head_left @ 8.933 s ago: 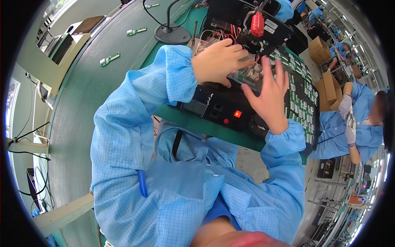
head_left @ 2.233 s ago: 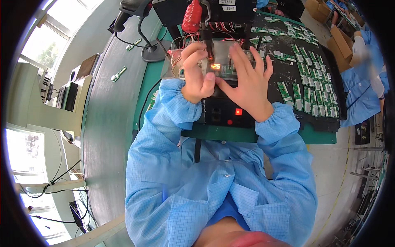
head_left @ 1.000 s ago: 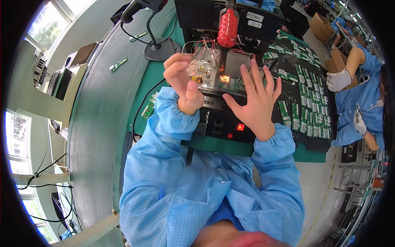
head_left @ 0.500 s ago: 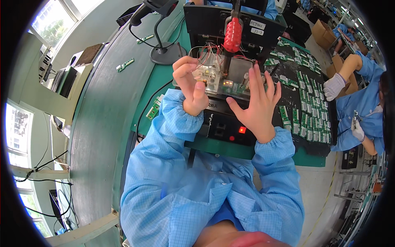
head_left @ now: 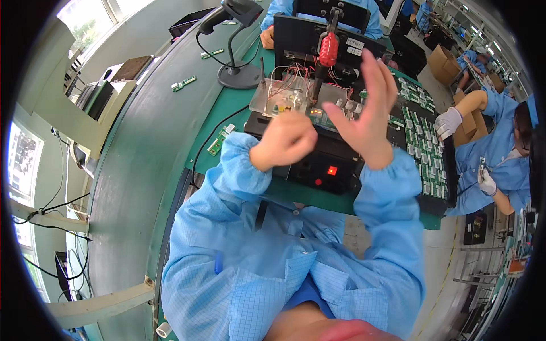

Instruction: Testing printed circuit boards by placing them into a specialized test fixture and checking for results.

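Note:
My left hand [head_left: 287,138] is curled into a fist at the front edge of the test fixture; its fingertips are turned away, hiding anything in them. My right hand [head_left: 369,116] is raised over the fixture's right side, fingers up and thumb apart, holding nothing, slightly blurred. Between and beyond them stands a toggle clamp's red handle [head_left: 328,50], upright. Below it are a clear plate [head_left: 267,101] with thin red and white wires and a small lit display [head_left: 316,113]. The black test box [head_left: 304,169] underneath has a glowing red switch [head_left: 332,170].
Rows of green circuit boards [head_left: 430,142] lie on a black mat at right. A barcode scanner [head_left: 230,17] stands on its base at far left. One loose board [head_left: 220,140] lies near my left sleeve. A gloved co-worker [head_left: 483,148] works at right; another person sits beyond the fixture.
My left hand has dropped nearer and closed from loosely bent fingers into a fist. My right hand has lifted up off the fixture's right side, still open. The view has shifted slightly.

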A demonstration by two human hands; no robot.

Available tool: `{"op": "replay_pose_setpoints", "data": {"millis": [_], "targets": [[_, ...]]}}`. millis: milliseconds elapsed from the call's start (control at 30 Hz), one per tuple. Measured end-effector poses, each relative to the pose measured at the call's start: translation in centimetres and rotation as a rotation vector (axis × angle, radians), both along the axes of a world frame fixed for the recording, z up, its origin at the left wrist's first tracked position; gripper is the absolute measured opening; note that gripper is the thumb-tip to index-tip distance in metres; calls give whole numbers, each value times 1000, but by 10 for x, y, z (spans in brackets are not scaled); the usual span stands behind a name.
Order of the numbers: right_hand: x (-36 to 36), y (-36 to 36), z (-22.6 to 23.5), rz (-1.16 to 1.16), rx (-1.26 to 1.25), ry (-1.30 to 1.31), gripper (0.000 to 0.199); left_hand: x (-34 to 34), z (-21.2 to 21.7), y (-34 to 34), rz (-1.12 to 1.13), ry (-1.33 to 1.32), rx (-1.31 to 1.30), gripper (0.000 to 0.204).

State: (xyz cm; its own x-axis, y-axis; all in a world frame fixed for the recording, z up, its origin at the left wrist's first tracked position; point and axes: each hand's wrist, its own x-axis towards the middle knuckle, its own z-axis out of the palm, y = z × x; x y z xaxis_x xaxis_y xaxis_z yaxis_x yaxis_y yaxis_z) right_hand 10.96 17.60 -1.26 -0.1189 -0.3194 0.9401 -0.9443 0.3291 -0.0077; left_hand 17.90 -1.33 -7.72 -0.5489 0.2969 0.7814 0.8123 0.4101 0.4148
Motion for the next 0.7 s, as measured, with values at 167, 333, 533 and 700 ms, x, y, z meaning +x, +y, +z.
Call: {"op": "replay_pose_setpoints", "data": {"millis": [167, 333, 533, 700], "targets": [[-51, -52, 68, -107, 61, 331, 38, 12, -23, 40, 43, 116, -246, 11], [-116, -104, 149, 521, -413, -490, 20, 5, -34, 51, 330, 172, -237, 24], [-187, -66, 119, 52, 46, -1156, 35, -30, -53, 44, 644, 53, -265, 34], [-160, 26, 102, 59, 28, -558, 38, -39, -50, 52, 636, -44, -270, 39]]}}
